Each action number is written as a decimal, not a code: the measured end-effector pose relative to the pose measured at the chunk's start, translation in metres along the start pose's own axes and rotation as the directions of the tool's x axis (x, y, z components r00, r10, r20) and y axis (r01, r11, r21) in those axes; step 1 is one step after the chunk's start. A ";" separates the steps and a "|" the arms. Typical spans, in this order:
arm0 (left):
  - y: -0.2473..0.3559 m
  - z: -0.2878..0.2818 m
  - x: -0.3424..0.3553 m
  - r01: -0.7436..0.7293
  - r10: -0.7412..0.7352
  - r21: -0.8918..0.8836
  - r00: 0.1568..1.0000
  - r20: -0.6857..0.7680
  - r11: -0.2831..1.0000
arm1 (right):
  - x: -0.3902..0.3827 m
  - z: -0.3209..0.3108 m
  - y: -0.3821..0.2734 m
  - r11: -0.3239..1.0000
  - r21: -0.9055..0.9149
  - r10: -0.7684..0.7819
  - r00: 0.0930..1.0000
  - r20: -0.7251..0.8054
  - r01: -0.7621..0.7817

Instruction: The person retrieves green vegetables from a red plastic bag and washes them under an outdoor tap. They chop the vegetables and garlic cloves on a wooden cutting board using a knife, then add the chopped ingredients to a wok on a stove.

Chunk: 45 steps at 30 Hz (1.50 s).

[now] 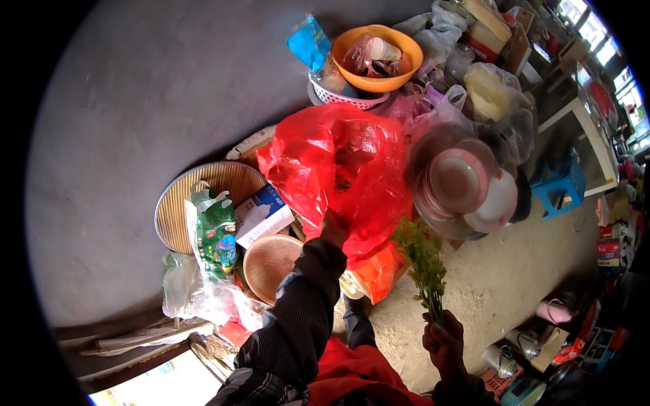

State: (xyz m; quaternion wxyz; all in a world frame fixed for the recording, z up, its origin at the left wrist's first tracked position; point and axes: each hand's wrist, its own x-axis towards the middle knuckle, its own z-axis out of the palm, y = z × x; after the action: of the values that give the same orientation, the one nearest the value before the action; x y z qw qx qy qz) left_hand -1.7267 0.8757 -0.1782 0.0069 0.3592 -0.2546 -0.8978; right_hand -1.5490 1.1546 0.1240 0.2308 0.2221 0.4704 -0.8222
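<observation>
My left hand [333, 229] is at the lower front of a large crumpled red plastic bag [359, 162], its fingers mostly hidden in the folds. My right hand [443, 338] grips a bunch of leafy green stems [423, 264], held upright to the right of the bag. Below the red bag lies an orange-red bag [379, 274]. A wooden bowl [267, 264] and a blue-and-white box [261, 220] sit left of my left arm. Stacked pink-rimmed dishes [453, 179] stand right of the bag.
An orange basin [372, 37] rests on a perforated white basket [349, 98] at the back. Plastic bags [491, 91] crowd the upper right, near a blue stool [562, 176]. A round woven tray [176, 210] leans at left. Kettles [501, 358] and buckets stand on the floor lower right.
</observation>
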 end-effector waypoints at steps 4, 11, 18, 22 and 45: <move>0.018 -0.016 -0.005 -0.414 0.280 0.548 0.907 0.315 0.727 | 0.011 0.014 -0.003 0.995 -0.101 -0.001 1.000 0.022 0.004; 0.076 0.029 -0.084 -0.065 0.118 0.552 0.991 -0.060 0.831 | 0.030 0.071 0.010 0.979 -0.193 -0.022 0.983 0.185 0.058; 0.148 0.009 -0.214 -0.530 0.669 0.805 0.499 0.550 -0.266 | 0.008 0.160 0.059 0.968 -0.209 -0.025 0.877 0.479 0.142; 0.207 -0.053 -0.337 -0.585 0.802 0.791 0.377 0.463 -0.181 | -0.031 0.217 0.093 0.904 -0.411 0.165 0.790 0.591 0.118; 0.179 -0.460 -0.855 -0.839 0.772 -0.213 0.544 -0.329 0.501 | -0.421 0.440 0.528 0.481 -0.588 0.829 -0.119 0.546 0.650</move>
State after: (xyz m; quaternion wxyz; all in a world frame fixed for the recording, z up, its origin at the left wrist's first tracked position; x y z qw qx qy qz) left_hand -0.8245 0.6787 0.1719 0.5131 0.2748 -0.2291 -0.7802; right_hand -0.9691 0.6034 0.2166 0.6445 -0.5791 0.4226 -0.2659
